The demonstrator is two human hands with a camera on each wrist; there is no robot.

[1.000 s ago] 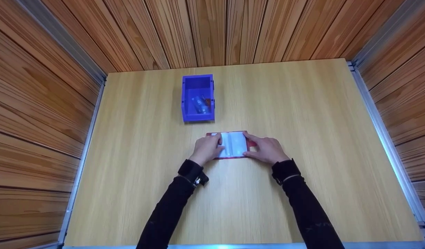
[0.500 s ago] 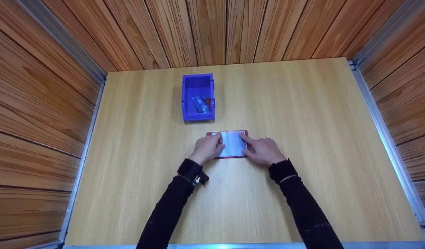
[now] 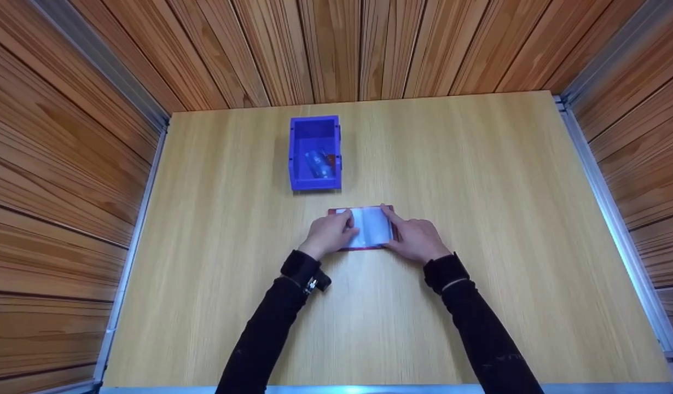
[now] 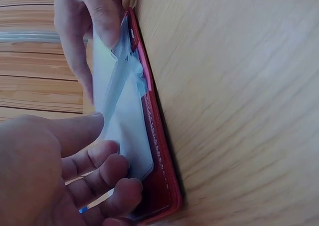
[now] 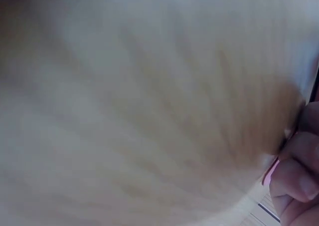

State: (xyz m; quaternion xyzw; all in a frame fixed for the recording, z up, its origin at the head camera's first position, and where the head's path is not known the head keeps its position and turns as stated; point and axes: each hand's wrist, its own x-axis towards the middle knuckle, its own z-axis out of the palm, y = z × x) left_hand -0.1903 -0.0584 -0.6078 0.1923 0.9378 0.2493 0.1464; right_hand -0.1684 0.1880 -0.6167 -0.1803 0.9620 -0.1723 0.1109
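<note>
A red leather card holder (image 3: 376, 225) lies spread flat on the table, clear plastic sleeves over its inside. Its stitched red edge (image 4: 164, 171) shows in the left wrist view, with a sleeve (image 4: 127, 131) bulging up from the cover. My left hand (image 3: 328, 232) holds the left half, thumb and curled fingertips at the sleeve. Across the right half, my right hand (image 3: 418, 238) grips with index finger at the far edge and thumb at the near edge. In the right wrist view, curled fingers (image 5: 296, 178) of that hand sit beside the red edge.
Behind the card holder, a blue bin (image 3: 315, 183) stands on the wooden table (image 3: 479, 180). Inside lie a clear plastic item (image 3: 319, 164) and something orange-brown. Wood-panelled walls and metal rails border the table on the left, right and back.
My right hand has shifted slightly left, its index finger moving over the sleeve and then to the far edge. The red tab on the right is now covered. My left hand stays put.
</note>
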